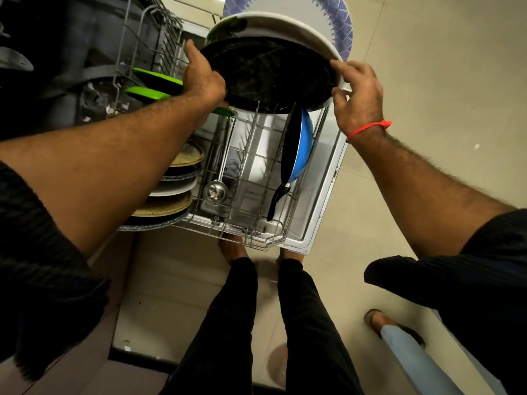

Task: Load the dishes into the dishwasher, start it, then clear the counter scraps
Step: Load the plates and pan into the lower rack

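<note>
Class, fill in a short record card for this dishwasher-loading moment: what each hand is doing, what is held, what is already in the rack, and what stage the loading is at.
left hand: left hand grips the left edge of the black plate
right hand: right hand holds the right rim of the plates
held: black plate in front of a white plate, above the lower rack
in rack: blue pan on edge, steel ladle, green plates
stage: plates not yet slotted in
</note>
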Motion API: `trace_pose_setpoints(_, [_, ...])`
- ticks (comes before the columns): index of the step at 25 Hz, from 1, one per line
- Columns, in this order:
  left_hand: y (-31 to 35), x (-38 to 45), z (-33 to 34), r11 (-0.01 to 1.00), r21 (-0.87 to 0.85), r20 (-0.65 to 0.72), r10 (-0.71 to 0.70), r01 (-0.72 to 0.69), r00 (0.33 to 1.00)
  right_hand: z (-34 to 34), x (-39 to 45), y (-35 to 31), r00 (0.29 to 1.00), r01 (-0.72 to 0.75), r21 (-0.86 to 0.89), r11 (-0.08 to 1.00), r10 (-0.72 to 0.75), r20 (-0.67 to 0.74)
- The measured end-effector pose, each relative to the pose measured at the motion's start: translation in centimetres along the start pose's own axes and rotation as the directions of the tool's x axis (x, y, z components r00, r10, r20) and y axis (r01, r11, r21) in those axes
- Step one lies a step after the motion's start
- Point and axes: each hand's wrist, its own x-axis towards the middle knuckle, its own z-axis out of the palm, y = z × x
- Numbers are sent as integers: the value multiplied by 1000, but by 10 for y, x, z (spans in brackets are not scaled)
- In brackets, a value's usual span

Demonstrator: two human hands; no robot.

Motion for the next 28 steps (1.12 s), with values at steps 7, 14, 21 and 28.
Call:
trace_pose_setpoints(7, [-31,-43,4,989,-135,-143,33,-52,989,-5,-30,6,994,-65,98,993,73,-81])
trace_pose_setpoints(14, [-74,-69,6,985,2,-201,169,-172,965,-6,-52,4,1000,-13,91,996,14,-13])
trace_pose_setpoints(21, [-10,-12,-20,962,202,-118,209,-183,971,-14,0,-23,990,96,-141,985,-80,114])
trace_pose_setpoints(28, [-9,-13,-9,948,250,-72,220,-196,973,-12,13,-22,986,113,-214,970,-84,141])
